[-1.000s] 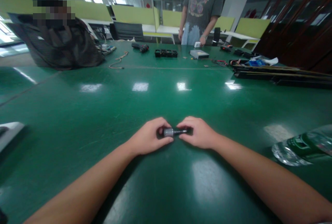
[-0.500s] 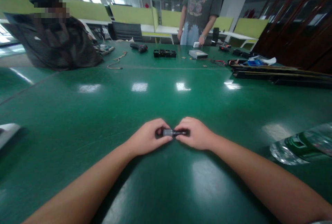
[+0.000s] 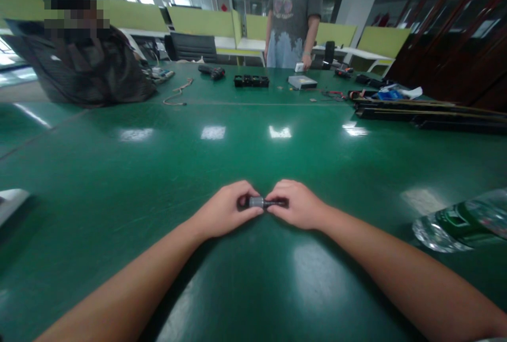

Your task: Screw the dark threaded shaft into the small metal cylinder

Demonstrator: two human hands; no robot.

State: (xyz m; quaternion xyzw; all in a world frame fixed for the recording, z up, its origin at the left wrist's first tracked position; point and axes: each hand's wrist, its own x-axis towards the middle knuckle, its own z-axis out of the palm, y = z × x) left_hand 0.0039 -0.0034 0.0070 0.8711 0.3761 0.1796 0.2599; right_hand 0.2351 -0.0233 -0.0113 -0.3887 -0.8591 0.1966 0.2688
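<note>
step in hand looks like two-handed work on a small grey-and-black cylinder (image 3: 256, 202). it lies crosswise between the hands, at or just above the green tabletop (image 3: 253, 157); can't tell whether it touches.

left hand (image 3: 227, 207): thumb and fingers curled round the thicker grey end, holding it. right hand (image 3: 299, 204): narrow pinch, fingertips round the thin dark end. fingertips of the two hands nearly meet mid-part. exact contact under the fingers is hidden, and so is whether it's one piece or two joined.

my read: next move, twist or pull, calls for left staying firm as the anchor, right working in line with the long axis, no tilt. weak point is the thin end: little to grip, could slip.

clear plastic bottle (image 3: 461, 223) with green label lies by the right forearm, well apart from the cylinder. pale object (image 3: 11, 202) at the left edge, out of reach of the work.
</note>
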